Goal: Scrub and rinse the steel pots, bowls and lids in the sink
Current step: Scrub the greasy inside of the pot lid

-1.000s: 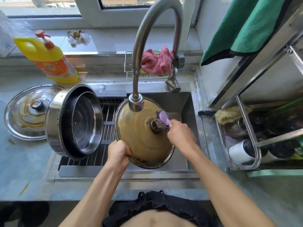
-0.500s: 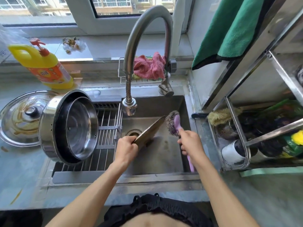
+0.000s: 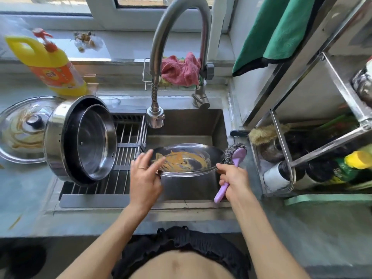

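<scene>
head view: a steel lid (image 3: 182, 160), underside up and streaked with orange-brown residue, is held over the sink (image 3: 193, 121) basin, tilted toward the person, just below and in front of the faucet (image 3: 155, 117) spray head. no water is seen running. the left hand (image 3: 146, 174) has fingers spread and nearly straight at the lid's left rim, touching or steadying it, not curled round it. the right hand (image 3: 233, 178) is wrapped round the purple handle of a scrub brush (image 3: 234, 156) with a steel-wool head; its fingertips also appear to support the lid's right rim, though the contact is partly hidden. on the drying rack (image 3: 124, 158) to the left a steel pot (image 3: 80, 139) lies on its side with a bowl (image 3: 94, 141) nested inside. a second lid (image 3: 22, 129), also stained, rests on the counter left of the pot.

assessment: the step in hand is scrubbing the lid's soiled underside. it would go best with the left hand taking a firm hold on the rim before the wool head bears down, working in circles across the streaks and round the rim fold, then rinsing under the faucet.

markings: a yellow detergent bottle (image 3: 52, 65) with a red pump stands on the sill ledge; its orange label carries print, blurred and unreadable. no other writing can be read.
</scene>
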Tool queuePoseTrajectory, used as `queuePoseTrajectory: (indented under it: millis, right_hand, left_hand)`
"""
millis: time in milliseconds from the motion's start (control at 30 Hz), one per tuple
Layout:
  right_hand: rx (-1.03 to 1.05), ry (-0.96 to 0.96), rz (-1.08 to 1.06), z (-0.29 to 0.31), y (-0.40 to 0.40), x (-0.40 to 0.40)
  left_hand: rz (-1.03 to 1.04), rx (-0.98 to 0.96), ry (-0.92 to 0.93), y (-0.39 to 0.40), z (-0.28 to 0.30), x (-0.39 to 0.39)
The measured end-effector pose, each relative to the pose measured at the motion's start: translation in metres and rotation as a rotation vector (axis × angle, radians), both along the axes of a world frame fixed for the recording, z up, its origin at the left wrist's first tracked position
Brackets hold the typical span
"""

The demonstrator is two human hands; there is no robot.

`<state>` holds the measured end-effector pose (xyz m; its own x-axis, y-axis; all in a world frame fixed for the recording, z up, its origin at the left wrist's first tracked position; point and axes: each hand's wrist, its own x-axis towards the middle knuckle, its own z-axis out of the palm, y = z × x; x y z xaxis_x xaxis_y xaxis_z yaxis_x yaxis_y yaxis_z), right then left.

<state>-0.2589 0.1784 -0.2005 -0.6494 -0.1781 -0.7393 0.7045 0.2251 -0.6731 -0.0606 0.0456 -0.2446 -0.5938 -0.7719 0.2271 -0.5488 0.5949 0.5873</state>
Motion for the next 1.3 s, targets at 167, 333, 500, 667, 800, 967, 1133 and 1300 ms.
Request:
queuePoseTrajectory:
  millis: [167, 333, 500, 667, 800, 967, 1133, 1300]
  right_hand:
    - [-0.069, -0.008, -0.111, -0.004, 0.004, 0.016]
    - [-0.176, -0.010, -0.174, -0.008, 0.000, 0.037]
    - [-0.170, 0.013, -0.154, -0.017, 0.007, 0.044]
    - [0.460, 0.455, 0.435, -0.011, 0.022, 0.040]
    - [0.504, 0.665, 0.753, 0.011, 0.002, 0.047]
    - [0.413, 0.740, 1.154, 0.019, -0.034, 0.072]
    - [0.547, 0.847, 1.165, 0.014, -0.033, 0.067]
    - [0.610, 0.871, 1.177, 0.023, -0.055, 0.095]
  left_hand:
    - [0.591, 1.424, 0.801, -0.016, 0.030, 0.005]
    - [0.705, 1.319, 0.685, -0.016, 0.020, 0.001]
    - [0.536, 1.622, 0.533, -0.014, 0.032, -0.002]
    - [0.438, 1.378, 0.477, -0.026, 0.036, -0.011]
    - [0.449, 1.236, 0.469, -0.039, 0.037, -0.009]
    - [0.330, 1.218, 0.476, -0.047, 0.039, 0.000]
    - [0.304, 1.172, 0.497, -0.069, 0.043, 0.016]
    - [0.314, 1.094, 0.533, -0.071, 0.044, 0.023]
